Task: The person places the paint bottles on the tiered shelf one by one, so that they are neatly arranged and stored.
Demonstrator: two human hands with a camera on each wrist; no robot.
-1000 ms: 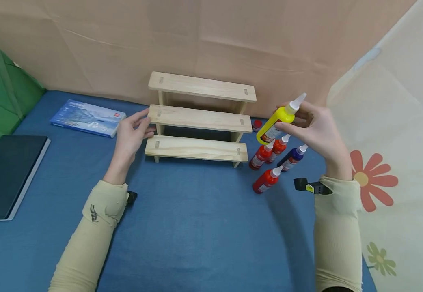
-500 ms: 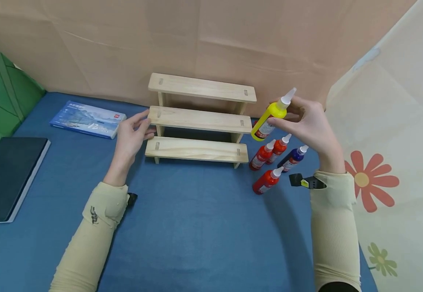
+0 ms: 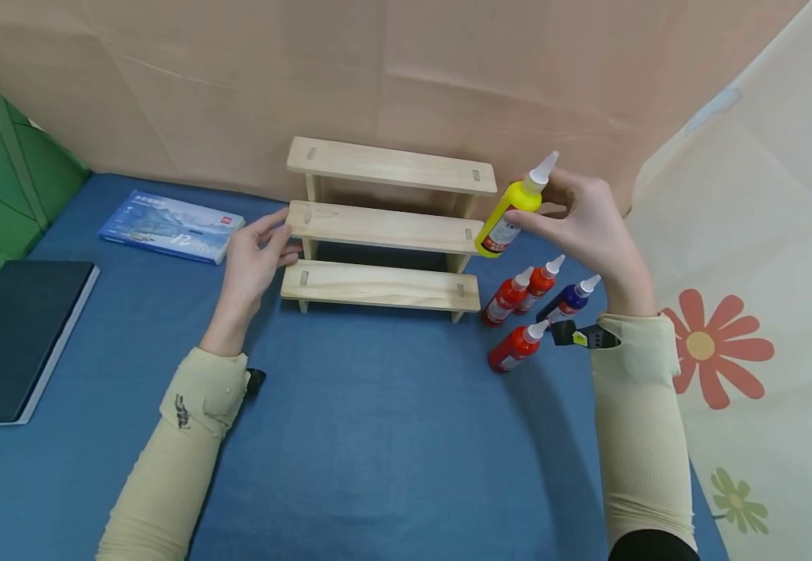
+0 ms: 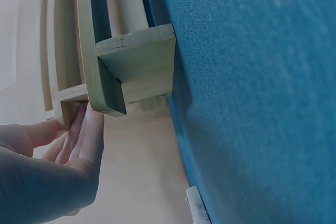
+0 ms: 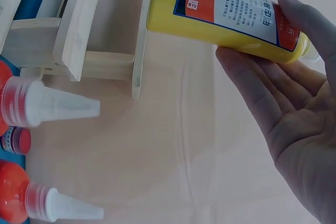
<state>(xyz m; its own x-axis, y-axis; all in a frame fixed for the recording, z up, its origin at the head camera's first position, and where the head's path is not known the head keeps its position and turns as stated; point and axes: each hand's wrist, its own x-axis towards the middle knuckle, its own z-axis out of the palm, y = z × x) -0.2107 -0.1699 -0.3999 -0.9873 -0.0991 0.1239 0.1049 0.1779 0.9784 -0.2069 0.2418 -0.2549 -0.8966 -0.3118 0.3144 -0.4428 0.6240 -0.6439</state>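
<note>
A pale wooden three-tier stand (image 3: 378, 227) sits against the back wall. My left hand (image 3: 255, 253) holds the left end of its middle tier; in the left wrist view the thumb and fingers (image 4: 93, 135) lie on either side of that end. My right hand (image 3: 588, 226) pinches a yellow paint bottle (image 3: 510, 214) between thumb and fingers, raised and tilted at the stand's right side, its white nozzle up. The right wrist view shows the bottle's label (image 5: 231, 6). Below are red paint bottles (image 3: 506, 298) and a dark blue one (image 3: 569, 300).
One red bottle (image 3: 518, 347) stands nearer the front, apart from the others. A small red-capped jar (image 5: 18, 140) shows behind the bottles. On the left lie a blue flat box (image 3: 171, 226) and a dark notebook (image 3: 16, 339). A flowered wall panel (image 3: 764, 312) borders the right.
My right hand has carried the yellow bottle leftward and slightly up, toward the stand's right end. The left hand keeps its place on the stand.
</note>
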